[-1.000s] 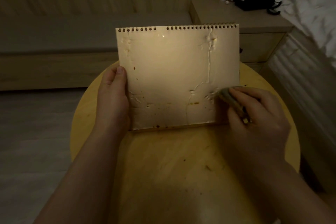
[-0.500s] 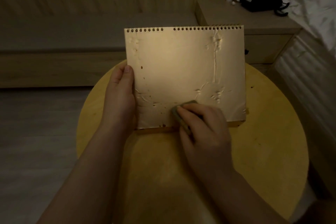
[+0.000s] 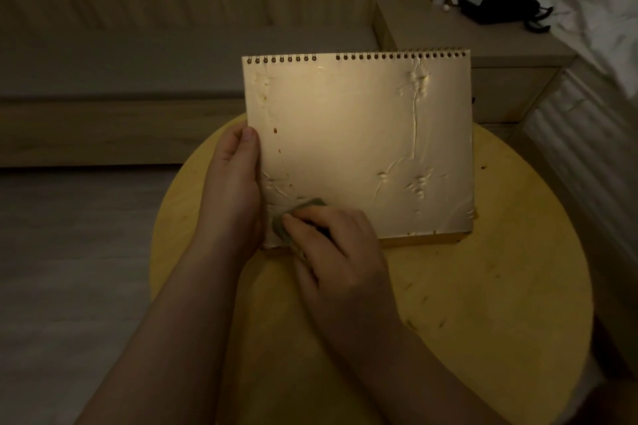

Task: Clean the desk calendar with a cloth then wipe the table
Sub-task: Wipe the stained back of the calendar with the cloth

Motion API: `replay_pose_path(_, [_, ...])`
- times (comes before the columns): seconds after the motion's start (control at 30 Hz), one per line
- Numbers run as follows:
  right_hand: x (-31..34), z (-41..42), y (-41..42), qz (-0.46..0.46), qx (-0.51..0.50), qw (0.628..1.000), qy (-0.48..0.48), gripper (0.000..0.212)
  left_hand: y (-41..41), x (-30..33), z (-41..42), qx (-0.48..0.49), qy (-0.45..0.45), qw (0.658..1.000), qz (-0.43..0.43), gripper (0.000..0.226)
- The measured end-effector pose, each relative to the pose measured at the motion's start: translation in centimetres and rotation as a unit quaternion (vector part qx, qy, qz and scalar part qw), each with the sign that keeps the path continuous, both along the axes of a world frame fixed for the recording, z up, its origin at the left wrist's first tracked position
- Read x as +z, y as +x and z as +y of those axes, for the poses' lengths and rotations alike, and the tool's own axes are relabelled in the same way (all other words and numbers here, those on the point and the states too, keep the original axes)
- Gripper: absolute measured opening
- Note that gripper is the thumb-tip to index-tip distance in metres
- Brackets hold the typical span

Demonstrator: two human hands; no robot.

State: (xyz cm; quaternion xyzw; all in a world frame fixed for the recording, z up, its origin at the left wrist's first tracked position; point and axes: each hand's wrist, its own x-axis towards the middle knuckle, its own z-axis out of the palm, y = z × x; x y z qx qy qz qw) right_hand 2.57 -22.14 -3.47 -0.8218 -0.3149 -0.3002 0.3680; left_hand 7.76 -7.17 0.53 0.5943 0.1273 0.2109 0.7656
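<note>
Under right hand [image 3: 336, 241]: cloth [image 3: 291, 219] on calendar [image 3: 359, 148] lower-left corner

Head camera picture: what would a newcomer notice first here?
First the desk calendar, standing on the round yellow table and catching the light, its blank back wrinkled. The left hand grips its left edge, while the right hand presses a small cloth on its lower left corner.

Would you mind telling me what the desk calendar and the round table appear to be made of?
Desk calendar: seemingly card or paper with a glossy film, judging by the sheen and raised wrinkles; metal-looking wire spiral binding along the top. Round table: probably light wood or veneer with a smooth satin finish; faint grain shows, plus dark specks.
</note>
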Motion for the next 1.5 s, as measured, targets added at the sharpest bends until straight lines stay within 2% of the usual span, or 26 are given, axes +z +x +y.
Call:
replay_pose_path(0.17, [-0.4, -4.1, 0.9, -0.006, -0.034, 0.999, -0.011, 0.023, 0.0, -0.1, -0.1, 0.006, 0.008, 1.000, -0.002, 0.040])
replay_pose_path(0.43, [-0.8, -11.7, 2.7, -0.002, -0.119, 0.991, -0.056, 0.028, -0.1, -0.3, 0.0, 0.018, 0.034, 0.999, 0.002, 0.032])
replay_pose_path(0.6, [-0.9, -13.9, 2.6, -0.061, -0.135, 0.987, -0.057, 0.025, -0.1, -0.1, -0.1, 0.038, 0.047, 0.998, 0.012, 0.032])
replay_pose_path(0.77, [-1.5, -14.3, 2.5, -0.061, -0.133, 0.981, -0.125, 0.024, -0.2, 0.1, -0.6, 0.058, 0.062, 0.996, 0.017, 0.027])
replay_pose_path(1.07, [2.9, -13.4, 8.3, -0.083, -0.131, 0.984, -0.093, 0.026, -0.3, 0.0, -0.7, 0.067, 0.093, 0.993, 0.004, 0.029])
replay_pose_path(1.3, [8.7, -12.1, 14.6, -0.140, -0.139, 0.974, -0.110, 0.023, -0.5, 0.2, -0.7, 0.071, 0.087, 0.994, 0.004, 0.031])
replay_pose_path(1.43, [10.2, -12.1, 15.7, -0.129, -0.149, 0.970, -0.141, 0.034, -0.5, 0.3, -0.8, 0.074, 0.081, 0.994, 0.002, 0.030])
replay_pose_path(1.5, [10.2, -12.2, 15.3, -0.123, -0.132, 0.972, -0.148, 0.029, -0.5, 0.3, -0.8, 0.076, 0.081, 0.994, -0.001, 0.030])
